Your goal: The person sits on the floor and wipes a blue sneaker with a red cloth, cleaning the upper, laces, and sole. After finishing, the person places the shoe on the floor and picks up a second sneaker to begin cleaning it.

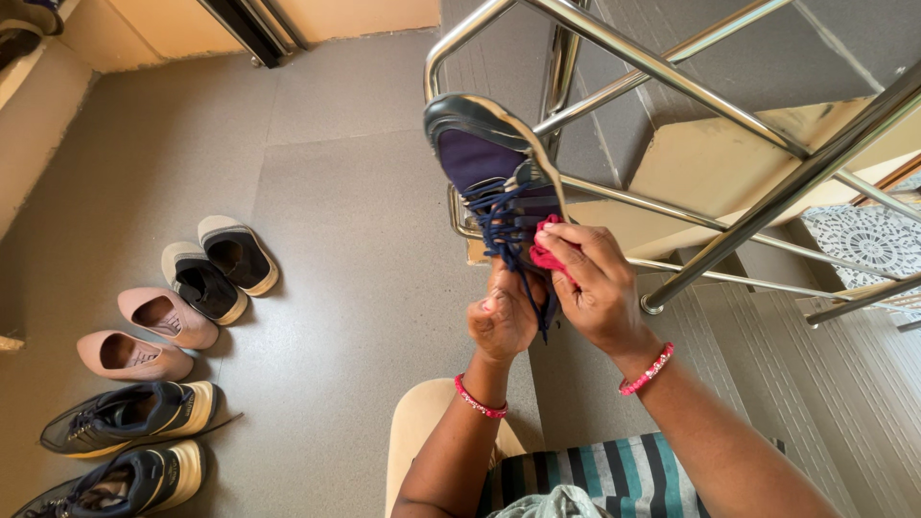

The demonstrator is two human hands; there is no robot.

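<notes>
left hand (501, 321) clenches navy shoe (499, 168) | right hand (597, 283) pinches pink cloth (547, 251) | railing (672, 72) just behind | open floor (336, 240) left

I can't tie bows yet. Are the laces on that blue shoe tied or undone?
Undone. The dark blue laces on the navy fabric sneaker hang loose in loops, with no bow showing.

Grey speckled floor (336, 240), cream walls (38, 125), steel stair railing (767, 125), shoe pairs (163, 355) lined up left.
</notes>
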